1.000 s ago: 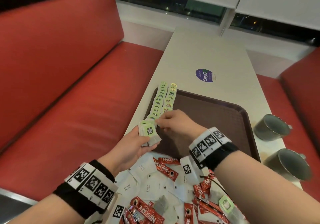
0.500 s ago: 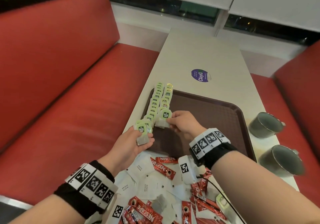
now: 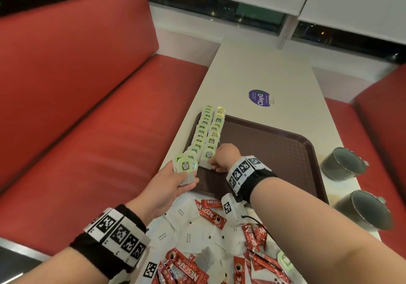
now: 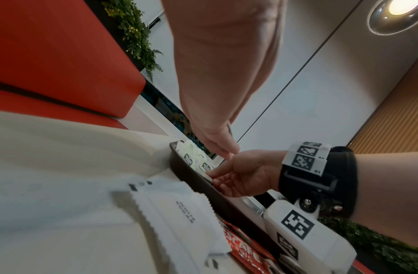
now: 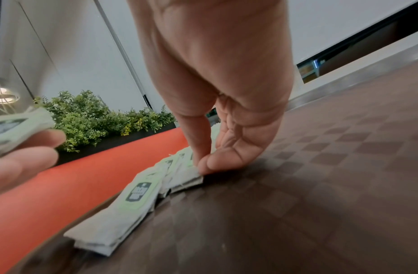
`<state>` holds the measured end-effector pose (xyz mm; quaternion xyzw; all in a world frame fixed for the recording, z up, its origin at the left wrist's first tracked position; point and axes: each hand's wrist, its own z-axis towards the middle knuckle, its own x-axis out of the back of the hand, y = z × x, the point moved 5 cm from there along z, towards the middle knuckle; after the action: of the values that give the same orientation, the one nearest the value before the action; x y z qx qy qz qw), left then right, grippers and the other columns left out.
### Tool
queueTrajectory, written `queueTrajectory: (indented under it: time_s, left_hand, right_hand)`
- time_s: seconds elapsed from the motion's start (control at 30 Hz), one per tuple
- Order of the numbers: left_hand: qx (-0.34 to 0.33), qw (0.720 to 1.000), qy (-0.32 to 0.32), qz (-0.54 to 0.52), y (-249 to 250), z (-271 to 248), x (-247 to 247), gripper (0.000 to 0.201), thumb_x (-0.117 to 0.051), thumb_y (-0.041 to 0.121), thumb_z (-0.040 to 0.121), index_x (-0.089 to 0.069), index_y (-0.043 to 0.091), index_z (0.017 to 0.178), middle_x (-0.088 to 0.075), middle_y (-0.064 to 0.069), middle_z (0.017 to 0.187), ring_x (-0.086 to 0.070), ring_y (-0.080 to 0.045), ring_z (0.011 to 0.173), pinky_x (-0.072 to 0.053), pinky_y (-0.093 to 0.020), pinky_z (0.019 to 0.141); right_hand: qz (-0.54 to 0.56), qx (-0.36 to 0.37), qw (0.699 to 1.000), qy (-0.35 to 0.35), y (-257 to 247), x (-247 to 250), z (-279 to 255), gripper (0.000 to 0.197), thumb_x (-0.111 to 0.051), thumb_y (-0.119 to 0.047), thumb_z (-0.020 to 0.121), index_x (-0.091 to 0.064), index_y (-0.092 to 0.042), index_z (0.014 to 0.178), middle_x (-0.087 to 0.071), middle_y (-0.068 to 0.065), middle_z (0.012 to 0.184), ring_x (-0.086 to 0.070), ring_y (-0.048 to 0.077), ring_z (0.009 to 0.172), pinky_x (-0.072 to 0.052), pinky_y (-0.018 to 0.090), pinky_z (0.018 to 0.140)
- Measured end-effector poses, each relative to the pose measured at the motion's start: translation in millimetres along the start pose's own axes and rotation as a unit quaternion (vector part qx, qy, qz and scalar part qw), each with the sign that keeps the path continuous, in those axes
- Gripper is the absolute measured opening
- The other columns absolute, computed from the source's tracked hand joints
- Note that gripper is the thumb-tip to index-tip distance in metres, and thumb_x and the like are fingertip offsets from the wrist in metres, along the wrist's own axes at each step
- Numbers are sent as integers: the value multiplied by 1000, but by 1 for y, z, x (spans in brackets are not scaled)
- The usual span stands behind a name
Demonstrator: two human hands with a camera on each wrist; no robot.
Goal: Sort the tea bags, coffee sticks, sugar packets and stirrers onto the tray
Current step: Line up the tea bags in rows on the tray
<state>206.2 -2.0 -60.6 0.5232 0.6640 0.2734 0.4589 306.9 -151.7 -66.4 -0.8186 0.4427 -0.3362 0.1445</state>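
Laying one more tea bag onto the near end of the inner row

The right hand (image 3: 224, 156) pinches a tea bag (image 3: 207, 157) and sets it down on the brown tray (image 3: 274, 149), at the near end of the second row of tea bags (image 3: 214, 130); the left hand (image 3: 169, 184) grips a small stack of tea bags (image 3: 185, 168) just beside the tray's near-left corner. Done well, the bag should overlap its neighbour evenly, label up — pressed flat before release, so the shingled row is not nudged askew.

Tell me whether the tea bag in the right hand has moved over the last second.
Yes. The right hand carried the tea bag from beside the left hand down onto the tray, ending the right-hand row.
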Motion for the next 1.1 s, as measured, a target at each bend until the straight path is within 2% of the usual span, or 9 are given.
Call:
queueTrajectory:
  time_s: [0.1, 0.2, 0.27, 0.33, 0.43, 0.57, 0.67, 0.87, 1.1]
  left_hand:
    - [0, 1000, -5, 7, -1, -1, -2, 44, -38, -3, 99, -38, 21, 136, -58, -14, 124, -63, -24, 108, -53, -31, 89]
    - [-2, 1000, -5, 8, 0, -1, -3, 44, -39, -2, 99, -38, 21, 136, -58, -13, 126, -63, -24, 108, -54, -30, 88]
    - [-1, 1000, -5, 9, 0, 0, -3, 43, -41, -1, 99, -39, 21, 136, -59, -12, 125, -64, -24, 108, -55, -30, 87]
    - [-5, 1000, -8, 8, 1, 1, -3, 42, -42, -1, 98, -41, 20, 135, -61, -11, 123, -65, -25, 106, -56, -29, 84]
    - [-18, 999, -23, 13, 3, 1, -8, 42, -43, -2, 97, -45, 19, 134, -62, -8, 124, -65, -24, 105, -57, -26, 78]
    - [-27, 999, -21, 7, 0, 2, -12, 42, -43, -4, 97, -45, 15, 134, -60, -8, 128, -62, -23, 109, -57, -25, 76]
    - [-26, 1000, -3, -9, -1, 2, -12, 33, -44, 3, 98, -48, 14, 129, -63, -10, 123, -64, -25, 105, -57, -27, 78]
    - [-1, 997, 61, -43, 1, 1, 3, 17, -34, 8, 102, -51, 11, 104, -63, -28, 109, -66, -34, 97, -53, -36, 82]
    - [1, 997, 60, -39, 3, -4, 4, 21, -32, 6, 102, -45, 9, 118, -63, -26, 109, -65, -32, 98, -53, -33, 81]
  right_hand:
    - [-38, 30, 999, 24, -3, 1, -2, 27, -61, -7, 91, -40, -13, 75, -53, 4, 69, -51, 14, 54, -47, 23, 55]
    - [-101, 137, 976, 133, -11, 12, -6, 24, -69, -17, 84, -46, -13, 90, -62, 7, 90, -64, 24, 83, -55, 36, 75]
    - [-105, 206, 960, 159, -14, 14, -20, 20, -65, -23, 86, -55, -9, 97, -65, 9, 99, -62, 23, 91, -51, 34, 77]
    - [-55, 255, 960, 98, -13, 2, -32, 23, -64, -29, 87, -64, -6, 90, -68, 10, 93, -62, 22, 85, -50, 32, 73]
    - [8, 277, 961, -3, 0, -22, -46, 33, -73, -34, 75, -65, -2, 74, -65, 16, 73, -59, 34, 70, -51, 45, 68]
    - [-29, 306, 951, 28, 8, -27, -48, 21, -70, -17, 80, -61, 3, 78, -59, 10, 72, -51, 20, 69, -50, 44, 70]
    - [48, 294, 954, 9, 11, -23, -49, 13, -69, -16, 77, -64, -10, 67, -60, 8, 67, -54, 23, 66, -50, 49, 69]
    - [116, 215, 967, 76, 13, 13, -40, 15, -63, -4, 88, -55, -7, 76, -54, 5, 59, -46, 4, 38, -38, 16, 39]
    - [58, 96, 992, 58, 19, 2, -7, 20, -64, -6, 88, -51, -13, 75, -55, 7, 61, -50, 14, 52, -42, 21, 46]
